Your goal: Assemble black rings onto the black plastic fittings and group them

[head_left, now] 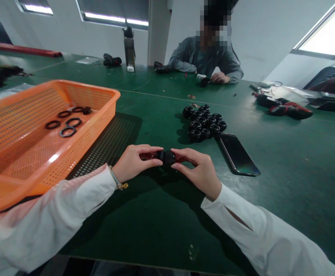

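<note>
Between my two hands, a little above the green table (144, 245), is a small black cable gland (167, 157) lying sideways. Thumb and fingers of my left hand (133, 161) pinch its left end. At its right end, the fingertips and thumb of my right hand (200, 168) close on it. The fingers partly cover both ends. Beyond my right hand stands a cluster of several similar black cable glands (204, 122), grouped close together on the table.
At the left stands an orange perforated basket (89, 153) holding several black rings (73, 122) and a small black part. A phone (238, 153) lies right of the cluster. Across the table sit a person (210, 57), a bottle (129, 50) and red-black tools (288, 107).
</note>
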`<state>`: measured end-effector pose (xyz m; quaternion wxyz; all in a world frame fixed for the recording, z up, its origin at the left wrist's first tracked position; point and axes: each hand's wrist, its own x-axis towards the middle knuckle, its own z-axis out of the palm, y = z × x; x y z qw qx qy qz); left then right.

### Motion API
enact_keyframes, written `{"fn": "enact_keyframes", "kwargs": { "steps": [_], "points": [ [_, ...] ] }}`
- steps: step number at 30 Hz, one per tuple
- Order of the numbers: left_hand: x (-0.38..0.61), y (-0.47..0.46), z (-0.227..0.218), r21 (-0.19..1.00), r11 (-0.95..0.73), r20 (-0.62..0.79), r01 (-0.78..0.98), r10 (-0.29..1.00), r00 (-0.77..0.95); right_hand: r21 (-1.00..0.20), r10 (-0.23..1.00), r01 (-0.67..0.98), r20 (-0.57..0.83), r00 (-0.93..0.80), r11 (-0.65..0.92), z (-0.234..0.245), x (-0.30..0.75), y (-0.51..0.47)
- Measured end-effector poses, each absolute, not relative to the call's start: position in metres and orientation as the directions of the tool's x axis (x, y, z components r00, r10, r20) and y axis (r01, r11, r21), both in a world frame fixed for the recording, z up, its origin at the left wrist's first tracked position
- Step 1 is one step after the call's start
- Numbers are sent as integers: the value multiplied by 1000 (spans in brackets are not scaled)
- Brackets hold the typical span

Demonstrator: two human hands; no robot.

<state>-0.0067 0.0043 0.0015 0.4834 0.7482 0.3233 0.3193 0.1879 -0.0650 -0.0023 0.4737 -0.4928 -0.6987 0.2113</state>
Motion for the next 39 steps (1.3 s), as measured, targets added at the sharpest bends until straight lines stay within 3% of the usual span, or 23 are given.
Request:
{"fn": "enact_keyframes", "kwargs": {
  "steps": [6, 15, 39],
  "points": [
    [-7, 4, 2, 933, -314, 153, 176, 788, 596, -787, 889, 433, 450, -83, 439, -4, 189, -65],
    [-6, 2, 3, 938, -303, 156, 165, 798, 582, -733, 872, 518, 487, -53, 441, -3, 189, -65],
    [-6, 2, 2, 907, -369, 190, 202, 788, 586, -765, 901, 506, 429, -62, 398, -2, 190, -64]
  ]
}}
